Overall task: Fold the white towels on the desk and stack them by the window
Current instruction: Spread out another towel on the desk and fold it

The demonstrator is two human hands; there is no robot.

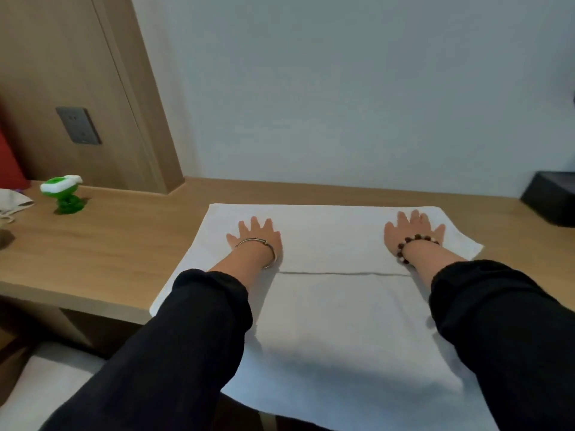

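A white towel lies spread on the wooden desk, its near part hanging over the desk's front edge. A folded edge runs across it at mid-height. My left hand lies flat on the towel's far left part, fingers spread and straight. My right hand lies flat on the far right part, near the towel's right corner, fingers also straight. Both arms wear black sleeves; a metal bangle is on the left wrist and a bead bracelet on the right.
A green and white toy stands on the desk at the left, next to a pale cloth. A black box sits at the right against the wall. A wall socket is on the wooden panel.
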